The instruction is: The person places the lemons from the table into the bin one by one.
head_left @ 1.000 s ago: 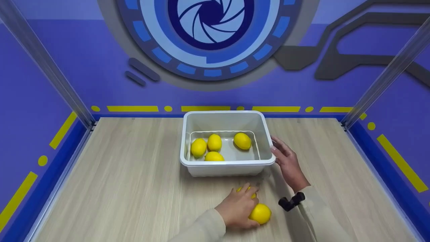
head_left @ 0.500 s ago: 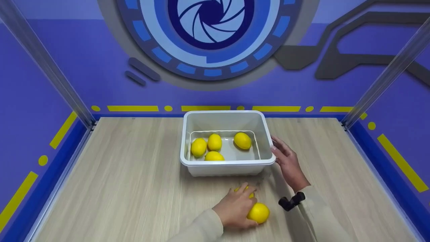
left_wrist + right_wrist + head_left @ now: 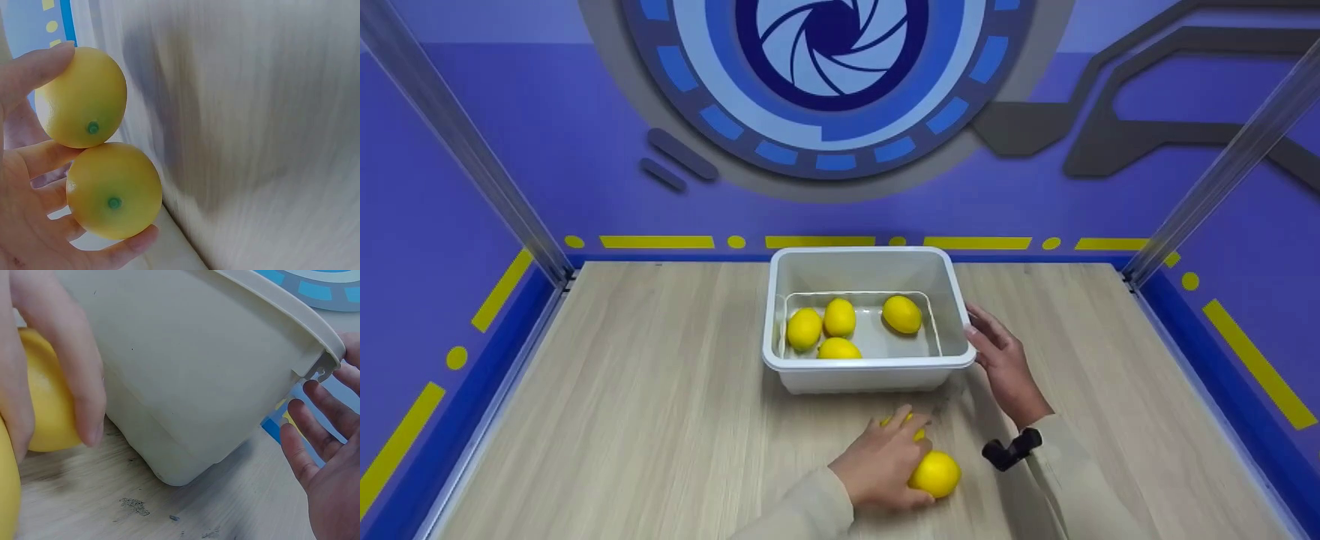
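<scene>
My left hand (image 3: 883, 463) grips two yellow lemons in front of the white plastic bin (image 3: 870, 379). In the left wrist view, the thumb lies on one lemon (image 3: 84, 98) and fingers curl round the other lemon (image 3: 115, 191). The two fruits touch, and their shadow falls on the wood beside them. At the bin's right side, my right hand (image 3: 1005, 367) touches the rim; the right wrist view shows its lower fingers (image 3: 323, 408) extended and apart from the wall. Inside the bin lie several lemons (image 3: 901, 315), three toward the left and one at the right.
A light wooden tabletop (image 3: 660, 390) carries the bin, which stands near the back wall (image 3: 585, 172). Blue side panels and metal posts (image 3: 1222, 165) flank the table. A black wrist device (image 3: 1011, 450) is on the right wrist. Dark scuff marks (image 3: 135, 506) show on the wood.
My left hand has shifted slightly to the left with both lemons in its grip. My right hand and the bin have stayed in place.
</scene>
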{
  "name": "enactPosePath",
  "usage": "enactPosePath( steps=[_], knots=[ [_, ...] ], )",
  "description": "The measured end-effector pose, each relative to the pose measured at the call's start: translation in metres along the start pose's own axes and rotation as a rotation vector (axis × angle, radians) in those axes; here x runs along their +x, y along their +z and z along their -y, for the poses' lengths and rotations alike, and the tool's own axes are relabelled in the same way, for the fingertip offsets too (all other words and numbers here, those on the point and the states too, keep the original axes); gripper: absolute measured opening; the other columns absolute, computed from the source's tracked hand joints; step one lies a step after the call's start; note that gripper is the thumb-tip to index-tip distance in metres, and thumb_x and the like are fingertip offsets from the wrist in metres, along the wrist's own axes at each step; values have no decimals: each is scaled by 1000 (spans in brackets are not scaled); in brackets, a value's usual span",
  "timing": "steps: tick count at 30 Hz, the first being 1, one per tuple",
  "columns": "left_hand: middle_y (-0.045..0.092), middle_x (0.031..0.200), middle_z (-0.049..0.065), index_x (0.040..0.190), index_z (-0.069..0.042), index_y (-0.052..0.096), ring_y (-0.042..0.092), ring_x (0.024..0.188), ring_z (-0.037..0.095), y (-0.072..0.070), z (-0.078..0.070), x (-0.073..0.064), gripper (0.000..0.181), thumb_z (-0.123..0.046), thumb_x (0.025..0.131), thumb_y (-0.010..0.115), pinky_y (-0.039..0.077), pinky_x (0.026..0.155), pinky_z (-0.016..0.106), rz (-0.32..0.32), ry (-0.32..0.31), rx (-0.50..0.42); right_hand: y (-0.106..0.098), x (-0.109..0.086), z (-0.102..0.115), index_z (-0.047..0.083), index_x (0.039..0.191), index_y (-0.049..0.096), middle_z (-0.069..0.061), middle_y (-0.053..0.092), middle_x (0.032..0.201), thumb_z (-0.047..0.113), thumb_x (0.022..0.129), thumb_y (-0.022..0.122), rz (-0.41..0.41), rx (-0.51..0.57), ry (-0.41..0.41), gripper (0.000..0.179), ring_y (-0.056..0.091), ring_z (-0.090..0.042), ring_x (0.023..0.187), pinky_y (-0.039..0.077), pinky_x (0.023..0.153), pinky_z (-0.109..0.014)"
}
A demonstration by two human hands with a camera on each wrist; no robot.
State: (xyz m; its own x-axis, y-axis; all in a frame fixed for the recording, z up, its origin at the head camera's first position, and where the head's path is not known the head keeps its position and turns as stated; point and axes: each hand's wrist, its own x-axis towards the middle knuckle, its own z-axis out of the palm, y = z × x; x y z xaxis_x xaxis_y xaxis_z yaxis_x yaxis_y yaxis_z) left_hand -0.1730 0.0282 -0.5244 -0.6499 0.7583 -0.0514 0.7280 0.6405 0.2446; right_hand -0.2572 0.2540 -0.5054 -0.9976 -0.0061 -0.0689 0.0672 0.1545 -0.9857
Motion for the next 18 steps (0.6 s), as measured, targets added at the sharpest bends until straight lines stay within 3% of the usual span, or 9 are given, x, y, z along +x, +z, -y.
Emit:
enactPosePath(
  steps=[6, 18],
  knots=[
    [41, 150, -1, 126, -25, 62, 36, 141, 27, -5, 0, -3, 57, -61, 82, 63, 47, 97, 58, 10, 2, -7, 0, 0, 1, 28, 150, 34, 0, 37, 154, 43, 97, 52, 0, 11, 1, 58, 39, -18, 139, 41, 108, -33],
    [38, 152, -3, 127, -25, 60, 31, 143, 25, -17, -2, -10, 56, -60, 83, 62, 45, 101, 57, 27, 0, 1, 1, 0, 2, 25, 149, 36, -2, 41, 151, 46, 95, 55, -5, 21, -18, 61, 42, -20, 137, 48, 99, -21]
  ],
)
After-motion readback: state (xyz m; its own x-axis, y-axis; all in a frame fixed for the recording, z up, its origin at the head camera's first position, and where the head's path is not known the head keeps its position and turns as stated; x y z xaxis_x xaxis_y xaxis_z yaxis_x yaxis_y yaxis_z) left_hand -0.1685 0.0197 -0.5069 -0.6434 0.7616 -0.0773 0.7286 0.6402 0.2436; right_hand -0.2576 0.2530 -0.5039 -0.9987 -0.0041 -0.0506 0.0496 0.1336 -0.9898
